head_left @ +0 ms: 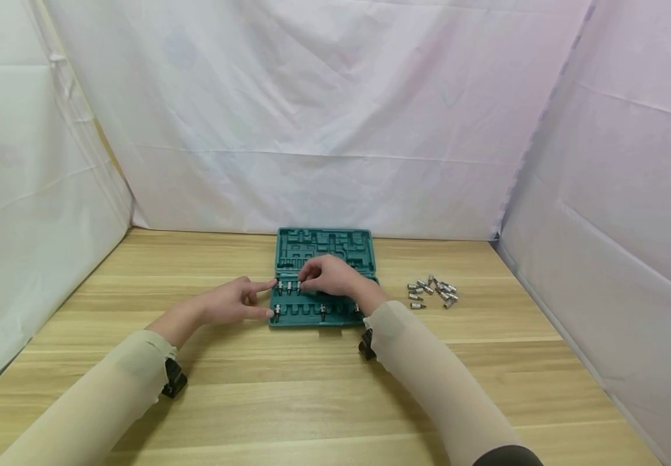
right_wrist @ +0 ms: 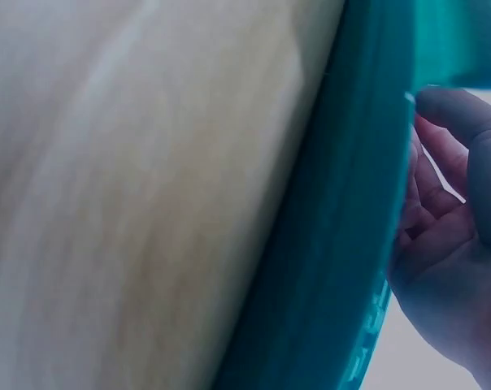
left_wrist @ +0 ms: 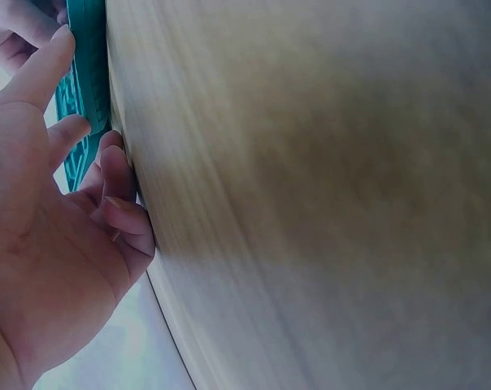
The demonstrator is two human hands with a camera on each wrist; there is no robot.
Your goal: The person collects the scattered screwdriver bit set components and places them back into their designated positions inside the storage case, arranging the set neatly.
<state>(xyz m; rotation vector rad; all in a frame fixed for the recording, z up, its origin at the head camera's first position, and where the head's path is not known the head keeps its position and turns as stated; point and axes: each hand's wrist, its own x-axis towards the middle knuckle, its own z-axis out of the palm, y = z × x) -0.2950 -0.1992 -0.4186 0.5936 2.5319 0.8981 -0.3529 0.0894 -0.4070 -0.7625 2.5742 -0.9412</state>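
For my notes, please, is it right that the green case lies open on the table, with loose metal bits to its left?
Nearly: the loose metal bits lie to the right of the open green case, as the head view shows.

The left arm [head_left: 87, 402] slants in from seven o'clock, left hand [head_left: 225, 304] pointing index finger [head_left: 262, 285] and thumb [head_left: 258, 313] toward three (its other fingers folded); right arm [head_left: 437, 385] from five, right hand [head_left: 332, 275] curled toward nine.

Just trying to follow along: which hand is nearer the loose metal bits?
Right. The right hand is over the green case, left of the loose metal bits; the left hand is farther left, at the case's edge.
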